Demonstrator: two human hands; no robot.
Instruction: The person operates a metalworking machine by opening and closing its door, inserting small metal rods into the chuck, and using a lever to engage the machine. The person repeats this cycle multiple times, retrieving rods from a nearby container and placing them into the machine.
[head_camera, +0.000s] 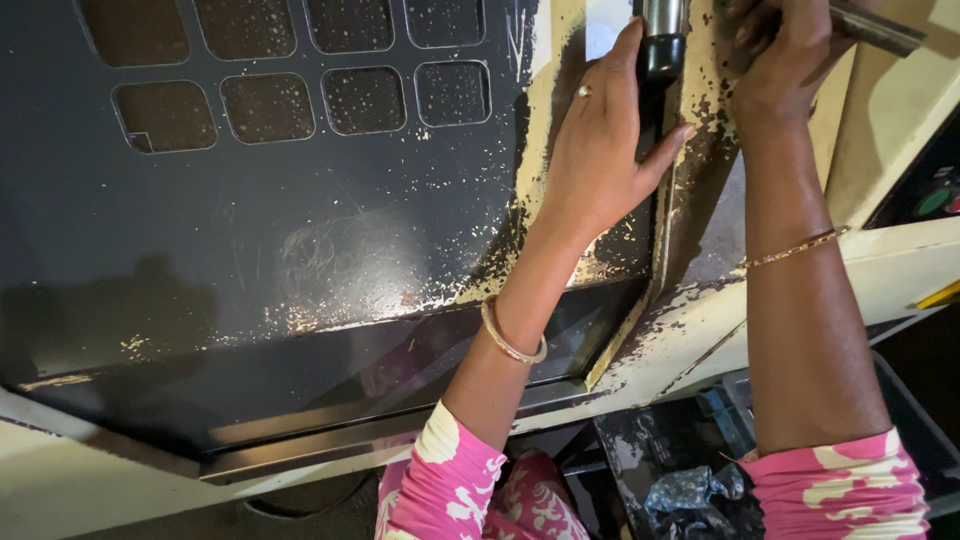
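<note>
Panel (250, 230): dark, scratched sheet with square cut-outs sat far left of your hands.
Left hand (600, 150): you wrapped it around the black handle (660, 60), ring and bangle showing.
Right hand (775, 60): you gripped a metal bar (875, 28) at the top edge.
Bin (690, 470): lay below, between your sleeves.

Panel: a dark sheet (250, 230) with rounded square cut-outs is seen, scratched and flecked.
Buttons: green and red ones (940, 200) are set at the right edge.
Bin: a dark tray (690, 470) with crumpled cloth is placed below.
</note>
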